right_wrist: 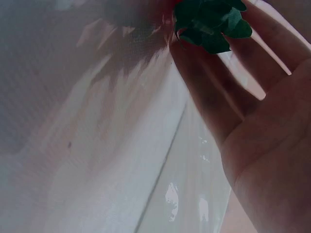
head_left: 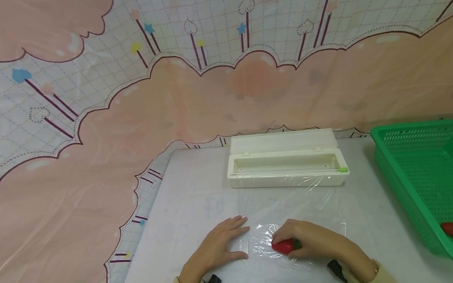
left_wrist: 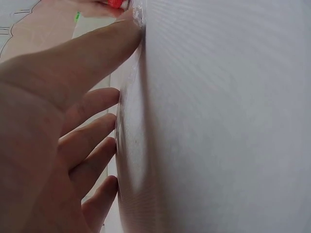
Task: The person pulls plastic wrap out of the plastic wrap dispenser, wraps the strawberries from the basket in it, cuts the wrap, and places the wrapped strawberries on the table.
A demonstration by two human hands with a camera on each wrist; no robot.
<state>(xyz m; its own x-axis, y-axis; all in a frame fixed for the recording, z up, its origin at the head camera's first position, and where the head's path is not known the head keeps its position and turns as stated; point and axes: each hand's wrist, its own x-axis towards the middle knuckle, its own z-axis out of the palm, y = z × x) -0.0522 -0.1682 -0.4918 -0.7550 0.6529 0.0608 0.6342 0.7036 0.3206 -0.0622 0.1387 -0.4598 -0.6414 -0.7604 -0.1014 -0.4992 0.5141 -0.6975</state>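
Note:
In the head view a red strawberry (head_left: 283,246) with green leaves lies low over a sheet of clear plastic wrap (head_left: 262,236) on the white table. My right hand (head_left: 311,239) holds the strawberry between thumb and fingers; its leaf cap (right_wrist: 209,24) shows between the fingers in the right wrist view. To the left, my left hand (head_left: 221,243) rests on the wrap's left edge with fingers spread and holds nothing. Its fingertips (left_wrist: 109,121) touch the surface in the left wrist view.
A white wrap dispenser box (head_left: 286,181) stands at the back with its lid (head_left: 283,141) raised and a green cutter slider (head_left: 343,169) at the right end. The wrap stretches from its front. At right is a green basket (head_left: 400,188) with another red strawberry (head_left: 447,228) inside.

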